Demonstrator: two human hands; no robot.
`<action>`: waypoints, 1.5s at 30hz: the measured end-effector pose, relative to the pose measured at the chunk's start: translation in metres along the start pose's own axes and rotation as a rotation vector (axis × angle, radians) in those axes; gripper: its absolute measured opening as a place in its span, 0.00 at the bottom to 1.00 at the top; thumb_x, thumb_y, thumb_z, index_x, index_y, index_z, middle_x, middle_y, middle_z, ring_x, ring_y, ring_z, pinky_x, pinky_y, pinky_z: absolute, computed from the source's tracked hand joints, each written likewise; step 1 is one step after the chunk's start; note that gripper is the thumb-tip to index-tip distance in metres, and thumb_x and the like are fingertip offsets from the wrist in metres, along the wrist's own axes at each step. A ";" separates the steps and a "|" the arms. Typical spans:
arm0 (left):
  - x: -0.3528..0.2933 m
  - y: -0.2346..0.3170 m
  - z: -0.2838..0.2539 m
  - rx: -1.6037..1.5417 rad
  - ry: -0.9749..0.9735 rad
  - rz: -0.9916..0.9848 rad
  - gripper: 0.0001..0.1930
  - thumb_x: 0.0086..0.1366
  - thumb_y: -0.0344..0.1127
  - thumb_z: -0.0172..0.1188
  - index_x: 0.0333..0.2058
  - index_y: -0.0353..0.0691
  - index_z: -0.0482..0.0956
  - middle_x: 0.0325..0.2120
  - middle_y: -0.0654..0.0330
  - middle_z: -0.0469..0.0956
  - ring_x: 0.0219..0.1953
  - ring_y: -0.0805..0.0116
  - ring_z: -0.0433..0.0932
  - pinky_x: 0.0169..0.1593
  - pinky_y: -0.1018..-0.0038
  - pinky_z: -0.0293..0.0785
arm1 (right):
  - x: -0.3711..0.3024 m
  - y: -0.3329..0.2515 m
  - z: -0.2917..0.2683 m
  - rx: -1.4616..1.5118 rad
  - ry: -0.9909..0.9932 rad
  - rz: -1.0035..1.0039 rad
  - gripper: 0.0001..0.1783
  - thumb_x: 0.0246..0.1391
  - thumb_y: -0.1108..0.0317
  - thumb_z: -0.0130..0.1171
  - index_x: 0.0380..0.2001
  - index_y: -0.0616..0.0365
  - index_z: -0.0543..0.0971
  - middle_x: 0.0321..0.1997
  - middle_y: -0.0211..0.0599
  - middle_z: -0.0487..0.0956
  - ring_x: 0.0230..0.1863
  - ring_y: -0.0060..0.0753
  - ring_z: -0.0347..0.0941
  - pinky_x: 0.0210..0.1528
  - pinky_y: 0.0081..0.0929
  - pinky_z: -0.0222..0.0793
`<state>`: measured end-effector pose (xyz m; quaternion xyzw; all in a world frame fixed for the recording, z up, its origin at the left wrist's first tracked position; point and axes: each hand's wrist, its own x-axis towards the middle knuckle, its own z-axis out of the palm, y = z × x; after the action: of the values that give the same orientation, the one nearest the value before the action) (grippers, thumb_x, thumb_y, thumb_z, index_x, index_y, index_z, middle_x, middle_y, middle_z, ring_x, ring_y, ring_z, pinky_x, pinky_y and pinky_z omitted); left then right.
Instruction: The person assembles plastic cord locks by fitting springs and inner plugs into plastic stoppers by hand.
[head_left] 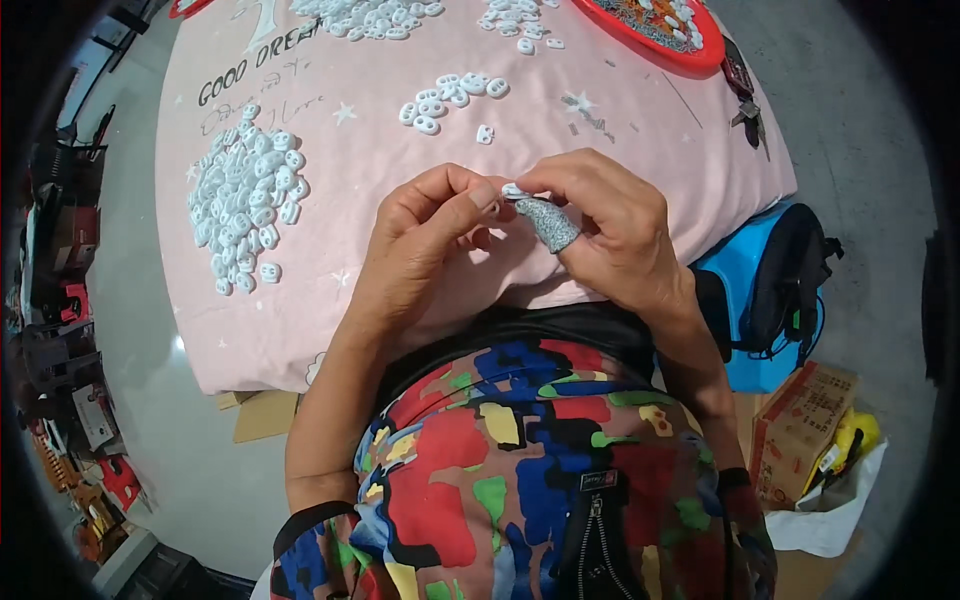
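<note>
Above the near part of a pink printed cloth (370, 130), my two hands meet fingertip to fingertip. My right hand (620, 220) pinches a small white plastic piece (513, 190) between forefinger and thumb; a grey knitted finger cover (547, 222) wraps that thumb. Close beside the piece, the thumb and forefinger of my left hand (425, 225) are pressed together, and whatever lies between them is too small to name. Just beyond the hands lies a single white two-holed piece (485, 134). A loose cluster of similar pieces (430, 108) sits behind it.
A big heap of white pieces (245, 195) lies at the left, with more heaps (365, 18) at the far edge. A red tray (705, 62) holds small metal and orange parts. Red-handled pliers (740, 85) lie beside it. A blue container (750, 310) and a cardboard box (800, 425) stand right.
</note>
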<state>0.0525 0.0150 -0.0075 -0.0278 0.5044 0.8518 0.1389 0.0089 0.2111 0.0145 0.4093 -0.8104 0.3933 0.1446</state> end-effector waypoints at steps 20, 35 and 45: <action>0.000 0.000 0.001 -0.060 -0.023 -0.022 0.10 0.66 0.39 0.58 0.35 0.37 0.78 0.32 0.61 0.81 0.31 0.79 0.75 0.37 0.82 0.69 | -0.004 -0.014 -0.004 0.068 -0.055 0.246 0.14 0.47 0.81 0.63 0.40 0.64 0.80 0.36 0.36 0.80 0.33 0.24 0.76 0.30 0.18 0.70; -0.003 -0.001 0.007 0.070 0.009 0.034 0.09 0.66 0.37 0.59 0.35 0.36 0.78 0.28 0.64 0.79 0.31 0.79 0.74 0.36 0.81 0.70 | -0.006 -0.022 0.003 0.747 0.009 0.783 0.15 0.55 0.77 0.50 0.46 0.63 0.77 0.37 0.30 0.80 0.26 0.11 0.69 0.24 0.08 0.63; -0.005 -0.005 0.015 0.136 0.098 0.077 0.10 0.66 0.38 0.58 0.36 0.36 0.79 0.31 0.64 0.81 0.29 0.81 0.75 0.30 0.83 0.69 | -0.009 -0.019 0.004 0.990 0.097 0.883 0.15 0.59 0.75 0.49 0.49 0.68 0.74 0.30 0.31 0.77 0.23 0.10 0.68 0.19 0.05 0.59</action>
<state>0.0602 0.0294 -0.0033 -0.0403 0.5680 0.8178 0.0828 0.0294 0.2064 0.0167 0.0391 -0.6183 0.7593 -0.1988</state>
